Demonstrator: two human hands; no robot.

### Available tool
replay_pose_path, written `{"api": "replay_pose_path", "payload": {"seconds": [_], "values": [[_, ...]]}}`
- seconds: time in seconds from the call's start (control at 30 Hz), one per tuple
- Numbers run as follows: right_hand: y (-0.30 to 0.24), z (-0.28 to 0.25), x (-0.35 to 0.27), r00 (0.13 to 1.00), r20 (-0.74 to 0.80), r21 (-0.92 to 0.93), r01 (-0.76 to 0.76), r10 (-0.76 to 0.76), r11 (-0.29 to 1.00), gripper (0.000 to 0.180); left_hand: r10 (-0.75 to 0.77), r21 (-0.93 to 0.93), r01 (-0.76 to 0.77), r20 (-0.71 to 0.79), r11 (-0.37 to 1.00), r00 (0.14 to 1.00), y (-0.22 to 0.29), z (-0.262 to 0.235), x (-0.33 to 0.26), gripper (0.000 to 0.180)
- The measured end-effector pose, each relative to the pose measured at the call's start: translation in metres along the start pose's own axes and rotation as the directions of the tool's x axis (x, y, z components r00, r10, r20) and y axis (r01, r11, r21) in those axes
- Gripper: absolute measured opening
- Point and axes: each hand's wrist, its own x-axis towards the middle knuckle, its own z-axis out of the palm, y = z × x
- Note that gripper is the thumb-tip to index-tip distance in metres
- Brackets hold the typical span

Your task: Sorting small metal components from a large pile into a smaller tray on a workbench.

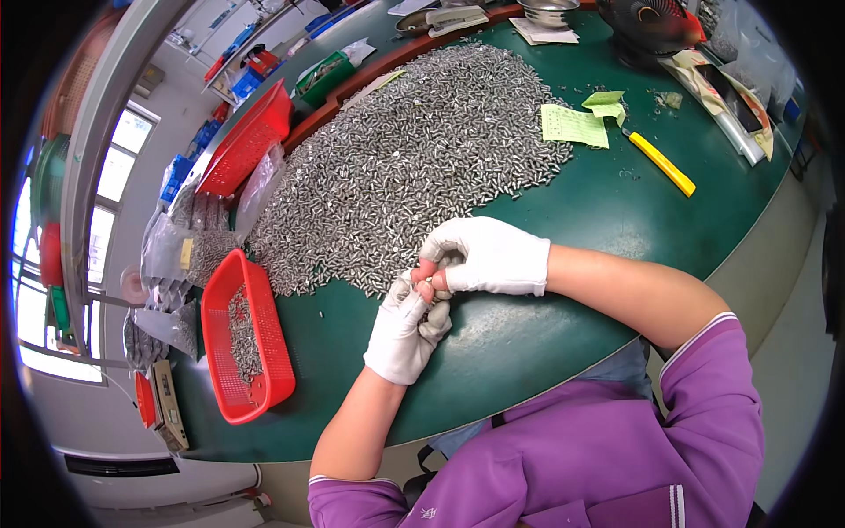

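Note:
My left hand (407, 333) and my right hand (495, 255) meet at the near edge of a wide pile of small silvery metal pieces (405, 150), short and rod-shaped. Both wear white gloves that leave some fingertips bare. Thumbs and fingers of the two hands are pinched together, tips almost touching. Whatever sits between them is too small and too covered to name. Left of my left hand stands a red plastic basket (280, 352) holding a smaller heap of similar metal pieces (244, 334).
On the green table (546, 326), a yellow-handled cutter (662, 165) lies right of a pale green paper slip (574, 125). A dark fan (647, 26) stands at the far right. Filled plastic bags (167, 246) and another red basket (251, 141) line the left.

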Motion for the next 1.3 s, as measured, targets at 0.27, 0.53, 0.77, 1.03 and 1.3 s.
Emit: {"api": "replay_pose_path", "payload": {"seconds": [0.27, 0.53, 0.77, 1.03, 1.3], "values": [[0.017, -0.015, 0.005, 0.911, -0.214, -0.639, 0.142, -0.353, 0.756, 0.017, -0.044, -0.039, 0.042, -0.043, 0.998, 0.998, 0.002, -0.007, -0.001, 0.019], [0.023, -0.021, 0.008, 0.927, -0.175, -0.856, 0.023, -0.331, 0.517, 0.013, 0.008, -0.027, -0.007, 0.017, 1.000, 1.000, 0.001, -0.010, -0.002, 0.024], [0.021, -0.015, 0.010, 0.957, -0.156, -0.888, -0.028, -0.244, 0.459, 0.011, 0.030, -0.003, -0.030, -0.025, 1.000, 0.999, -0.001, -0.007, -0.003, 0.031], [0.011, -0.002, 0.006, 0.932, -0.078, -0.440, 0.288, -0.355, 0.851, 0.014, -0.036, -0.063, 0.036, 0.002, 0.997, 0.999, 0.001, -0.008, 0.001, 0.019], [0.015, -0.007, 0.007, 0.920, -0.176, -0.578, 0.192, -0.351, 0.793, 0.013, -0.042, -0.052, 0.041, -0.030, 0.998, 0.999, 0.001, -0.011, 0.000, 0.018]]}}
